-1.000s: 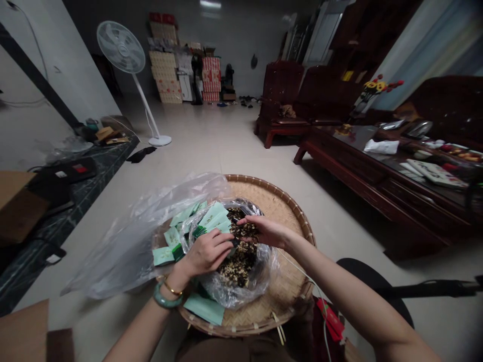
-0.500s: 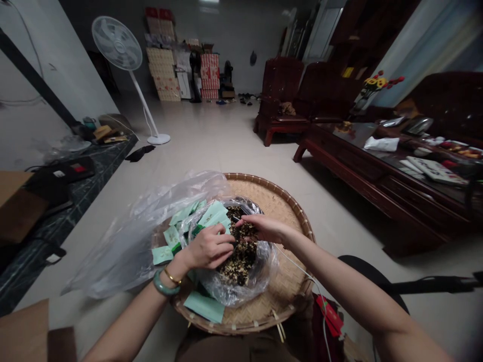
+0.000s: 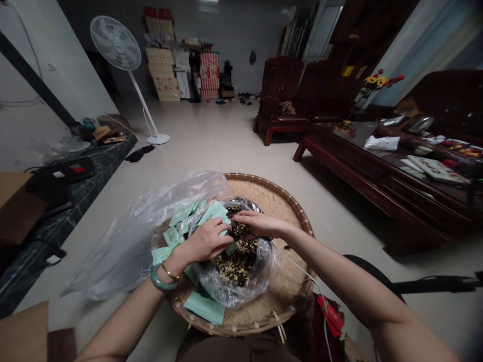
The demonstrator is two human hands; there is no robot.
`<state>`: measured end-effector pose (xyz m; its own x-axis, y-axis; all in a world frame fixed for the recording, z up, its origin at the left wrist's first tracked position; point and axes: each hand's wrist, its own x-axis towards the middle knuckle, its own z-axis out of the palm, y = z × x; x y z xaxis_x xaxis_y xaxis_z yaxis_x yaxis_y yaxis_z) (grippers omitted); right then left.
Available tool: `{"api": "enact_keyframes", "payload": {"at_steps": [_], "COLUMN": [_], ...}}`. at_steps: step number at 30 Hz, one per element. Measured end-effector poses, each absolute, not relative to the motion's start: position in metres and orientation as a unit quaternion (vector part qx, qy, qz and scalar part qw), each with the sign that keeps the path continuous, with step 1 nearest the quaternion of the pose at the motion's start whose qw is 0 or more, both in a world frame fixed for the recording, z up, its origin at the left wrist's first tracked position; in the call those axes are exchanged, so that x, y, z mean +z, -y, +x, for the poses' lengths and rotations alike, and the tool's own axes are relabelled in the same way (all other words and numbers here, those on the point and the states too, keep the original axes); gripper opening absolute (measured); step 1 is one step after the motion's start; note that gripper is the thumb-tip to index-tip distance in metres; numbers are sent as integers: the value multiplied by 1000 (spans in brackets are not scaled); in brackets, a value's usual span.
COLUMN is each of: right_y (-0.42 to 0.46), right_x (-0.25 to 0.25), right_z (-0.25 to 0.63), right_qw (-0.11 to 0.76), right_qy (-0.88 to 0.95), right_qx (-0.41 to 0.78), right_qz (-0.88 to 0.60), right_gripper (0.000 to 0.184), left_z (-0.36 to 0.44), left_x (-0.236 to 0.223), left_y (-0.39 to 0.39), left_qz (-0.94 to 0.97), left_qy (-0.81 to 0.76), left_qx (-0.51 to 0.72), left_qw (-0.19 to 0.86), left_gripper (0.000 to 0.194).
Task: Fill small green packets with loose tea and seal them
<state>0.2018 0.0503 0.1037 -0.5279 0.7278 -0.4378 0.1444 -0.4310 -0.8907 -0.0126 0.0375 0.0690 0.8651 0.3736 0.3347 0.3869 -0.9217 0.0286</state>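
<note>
A clear plastic bag [image 3: 226, 296], rolled open, holds a loose dry mix [image 3: 236, 266] of dark and pale flakes like tea. My left hand [image 3: 209, 240] bends over its left side, fingers curled, with a sliver of a pale green packet [image 3: 230, 248] showing beneath the fingertips. Opposite it, my right hand [image 3: 262, 224] reaches over the mix with its fingers stretched toward the left hand; its palm side is hidden. More green packets [image 3: 214, 212] lie left of the mix, and another green packet [image 3: 204, 307] rests on the near part of the woven bamboo tray [image 3: 285, 201].
A white cord [image 3: 292, 262] runs from beneath my right hand across the tray. A large clear plastic sheet [image 3: 124, 251] drapes off the tray's left side. A white fan [image 3: 116, 45] stands ahead left. At right is a dark wooden table [image 3: 362, 176]; cardboard [image 3: 24, 332] lies front left.
My left hand has shifted slightly left, and a green edge now shows beneath its fingers. My right hand has moved a little left, fingers straighter. Some dark flakes now show on the tray at right.
</note>
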Motion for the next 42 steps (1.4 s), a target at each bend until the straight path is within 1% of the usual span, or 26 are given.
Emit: {"api": "enact_keyframes", "payload": {"at_steps": [4,6,8,11,14,16,18,23,25,27,29,30,32,34,36,37,38,39,41,42], "right_y": [-50,-50,-51,-51,-50,-48,-46,-42,-41,-39,-39,-40,-41,-43,-43,-42,-40,-36,-25,-18], "right_x": [110,111,111,106,99,96,95,95,91,87,84,84,88,94,97,96,92,86,67,56], "right_z": [201,200,198,193,187,185,184,181,178,176,176,177,182,189,197,200,202,203,198,193], "right_qw": [179,149,104,51,66,94,97,24,13,21,38,48,76,145,233,258,258,235,130,88], "right_qy": [539,596,685,803,850,858,860,868,865,861,863,865,864,844,797,768,743,726,734,757], "right_qx": [680,638,560,402,296,260,241,190,169,166,201,231,299,342,365,382,407,438,489,484], "right_qz": [-464,-464,-454,-436,-432,-434,-440,-459,-472,-481,-463,-443,-397,-386,-421,-445,-464,-476,-453,-430], "right_gripper": [15,22,30,33,29,26,23,23,21,17,14,15,23,26,22,20,20,20,18,20], "left_z": [-12,-11,-10,-10,-11,-12,-13,-12,-12,-13,-15,-16,-19,-21,-22,-23,-23,-24,-26,-26], "left_x": [65,63,62,60,59,58,58,57,57,57,57,56,56,56,55,55,55,55,54,55], "left_y": [-38,-38,-37,-36,-36,-36,-35,-35,-35,-35,-36,-37,-38,-40,-42,-43,-43,-44,-44,-45], "left_qz": [-962,-961,-960,-959,-956,-955,-954,-953,-953,-954,-954,-954,-952,-949,-945,-943,-942,-940,-938,-937], "left_qy": [204,208,210,211,215,217,217,214,210,204,203,204,207,214,220,225,229,233,240,242], "left_qx": [-179,-182,-185,-188,-196,-200,-203,-212,-216,-219,-221,-222,-225,-231,-239,-241,-243,-242,-239,-237], "left_qw": [22,27,30,32,37,39,38,27,21,13,8,7,13,22,31,37,44,52,73,83], "left_gripper": [16,16,16,17,17,17,18,18,19,19,18,18,17,18,19,20,20,21,21,22]}}
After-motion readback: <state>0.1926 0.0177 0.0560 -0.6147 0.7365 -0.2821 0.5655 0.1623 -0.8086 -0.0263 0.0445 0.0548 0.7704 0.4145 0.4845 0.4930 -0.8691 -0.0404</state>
